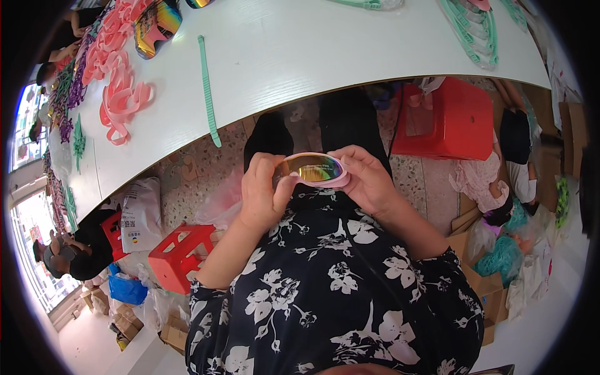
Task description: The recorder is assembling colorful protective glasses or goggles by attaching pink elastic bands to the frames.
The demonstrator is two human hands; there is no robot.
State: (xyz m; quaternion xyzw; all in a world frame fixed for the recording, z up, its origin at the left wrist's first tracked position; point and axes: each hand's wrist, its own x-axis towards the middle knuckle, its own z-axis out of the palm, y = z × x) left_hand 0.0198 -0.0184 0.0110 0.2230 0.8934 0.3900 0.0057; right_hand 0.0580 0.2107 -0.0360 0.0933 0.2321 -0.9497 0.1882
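Observation:
A pair of pink-framed swim goggles [320, 181] with a mirrored yellow-orange lens is held over my lap, just off the table's near edge. My left hand [265, 189] grips its left end, the thumb lying at the lens's lower edge. Around the right end, the fingers and thumb of my right hand [367, 178] are closed. Printing shows on the lens. On the white table [281, 53], a single ribbed mint-green strap [207, 90] lies beyond my left hand, one end reaching over the edge.
Pink straps [120, 94] are heaped at the table's left, beside a mirrored lens piece [156, 30]. Mint-green straps [486, 40] lie far right. Red plastic stools stand at right [459, 119] and left [181, 253]. Other people sit at both sides, among bags and cardboard boxes [484, 284].

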